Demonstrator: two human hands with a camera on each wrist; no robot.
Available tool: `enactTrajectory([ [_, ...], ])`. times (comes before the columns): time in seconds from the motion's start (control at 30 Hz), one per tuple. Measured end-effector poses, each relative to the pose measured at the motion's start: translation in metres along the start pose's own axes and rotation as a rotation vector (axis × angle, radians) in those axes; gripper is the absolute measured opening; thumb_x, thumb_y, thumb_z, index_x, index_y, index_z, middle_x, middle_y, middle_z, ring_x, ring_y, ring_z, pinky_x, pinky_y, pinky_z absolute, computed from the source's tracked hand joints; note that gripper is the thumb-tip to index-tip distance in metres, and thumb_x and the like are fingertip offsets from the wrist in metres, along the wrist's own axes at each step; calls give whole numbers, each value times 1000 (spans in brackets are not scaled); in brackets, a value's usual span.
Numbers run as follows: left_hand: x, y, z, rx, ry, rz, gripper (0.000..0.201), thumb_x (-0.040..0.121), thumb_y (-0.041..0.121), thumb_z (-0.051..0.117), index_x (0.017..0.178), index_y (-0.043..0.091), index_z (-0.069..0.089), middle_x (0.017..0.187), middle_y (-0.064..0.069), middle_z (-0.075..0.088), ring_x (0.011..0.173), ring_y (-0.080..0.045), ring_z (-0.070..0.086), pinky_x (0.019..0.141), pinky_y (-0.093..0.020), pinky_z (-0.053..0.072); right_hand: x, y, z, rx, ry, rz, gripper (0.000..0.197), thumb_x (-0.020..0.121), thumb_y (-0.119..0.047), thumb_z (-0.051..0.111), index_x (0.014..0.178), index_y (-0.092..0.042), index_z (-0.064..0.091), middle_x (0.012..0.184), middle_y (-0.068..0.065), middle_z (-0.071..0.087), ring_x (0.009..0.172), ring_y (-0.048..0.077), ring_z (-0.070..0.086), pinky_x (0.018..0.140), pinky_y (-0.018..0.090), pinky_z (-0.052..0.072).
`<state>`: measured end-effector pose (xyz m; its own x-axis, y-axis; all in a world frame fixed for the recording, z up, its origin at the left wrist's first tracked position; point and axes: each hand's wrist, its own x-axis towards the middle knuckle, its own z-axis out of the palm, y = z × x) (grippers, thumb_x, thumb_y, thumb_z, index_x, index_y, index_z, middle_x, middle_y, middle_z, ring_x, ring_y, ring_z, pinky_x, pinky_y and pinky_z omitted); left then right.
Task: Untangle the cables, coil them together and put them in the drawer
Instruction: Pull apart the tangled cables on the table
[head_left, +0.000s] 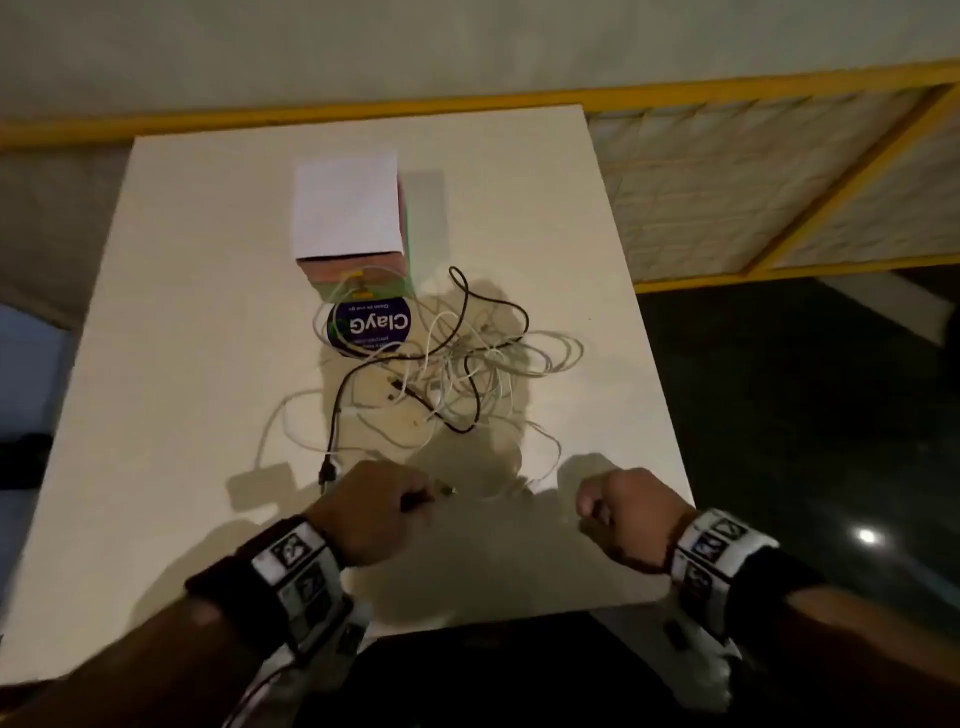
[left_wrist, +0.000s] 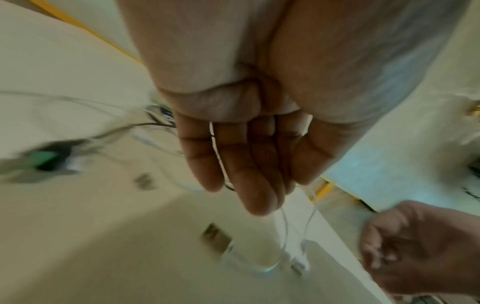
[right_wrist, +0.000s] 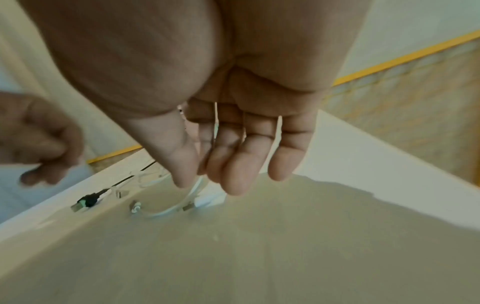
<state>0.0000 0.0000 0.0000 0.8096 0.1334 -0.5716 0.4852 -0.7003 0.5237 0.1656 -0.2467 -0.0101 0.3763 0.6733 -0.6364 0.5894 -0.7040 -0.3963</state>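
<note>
A tangle of white and black cables (head_left: 467, 364) lies in the middle of the white table (head_left: 182, 364). One black cable (head_left: 335, 415) runs toward me and ends in a black plug (head_left: 326, 473), seen also as the black plug (right_wrist: 88, 200). Behind the tangle stands a small drawer box (head_left: 348, 208) with a white top and pink and green fronts, shut. My left hand (head_left: 374, 512) hovers over the near cable ends, fingers (left_wrist: 249, 164) fairly straight, with white cable behind them. My right hand (head_left: 623, 512) hovers further right, fingers (right_wrist: 233, 154) relaxed and holding nothing.
A round blue "ClayG" container (head_left: 369, 325) sits right in front of the drawer box, with cable looped over it. A loop of white cable (right_wrist: 161, 214) and a USB plug (left_wrist: 215, 238) lie below my hands. A yellow-framed panel (head_left: 779, 208) stands beyond the table's right edge.
</note>
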Motion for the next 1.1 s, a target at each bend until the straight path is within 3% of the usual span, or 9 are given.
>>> enactTrajectory([
  [0.13,50,36,-6,41,104,192,18,90,27,60,92,16,74,86,-2,73,81,-19,64,72,-32,49,48,-25,0,-88,57,-121,26,84,-13,58,108,-21,63,122,2,55,119,20,52,91,22,39],
  [0.3,73,47,16,-101,148,258,21,80,31,60,84,16,74,77,-2,72,72,-19,66,67,-37,52,71,-20,22,-209,58,-165,24,85,-14,51,104,-17,64,114,4,51,106,28,55,84,35,50],
  [0.43,73,43,35,-222,244,227,9,82,24,68,85,18,73,77,2,73,71,-13,66,67,-33,54,67,-8,35,-275,171,-209,24,92,-19,47,110,-23,62,115,2,54,108,29,50,86,39,41],
  [0.57,64,41,41,-370,303,131,23,80,21,76,101,25,70,87,12,71,75,5,63,70,-13,48,44,0,16,194,300,-216,12,91,-24,53,96,-32,61,94,-3,69,94,23,63,86,35,48],
  [0.67,60,50,39,-510,309,168,35,81,35,73,115,30,65,104,14,70,92,0,65,76,-22,52,23,-13,-11,604,415,-180,17,90,-15,62,86,-31,61,77,-8,73,77,8,70,73,26,55],
  [0.73,59,61,37,-632,309,227,43,87,43,63,123,20,65,109,6,70,99,-7,65,81,-27,53,17,-27,-25,825,374,-188,9,93,-9,61,89,-18,62,66,-3,72,65,11,71,64,24,56],
  [0.87,60,80,37,-1032,330,244,46,98,27,49,87,-16,63,66,-12,59,63,-15,55,71,-26,46,24,-44,-28,1059,419,-251,5,94,-1,57,95,-2,62,64,8,70,62,26,71,61,33,56],
  [1.0,61,93,33,-1351,403,69,33,103,21,45,104,-1,70,66,-4,63,57,-13,53,56,-25,42,28,-46,-24,1092,409,-301,15,87,9,61,99,1,60,79,17,73,72,30,73,73,38,60],
  [1.1,61,91,22,-1753,452,-79,39,106,29,36,81,9,58,56,-2,57,52,-18,56,62,-33,52,30,-35,-13,912,399,-286,15,80,0,74,91,-9,66,88,2,74,79,16,73,80,33,59],
])
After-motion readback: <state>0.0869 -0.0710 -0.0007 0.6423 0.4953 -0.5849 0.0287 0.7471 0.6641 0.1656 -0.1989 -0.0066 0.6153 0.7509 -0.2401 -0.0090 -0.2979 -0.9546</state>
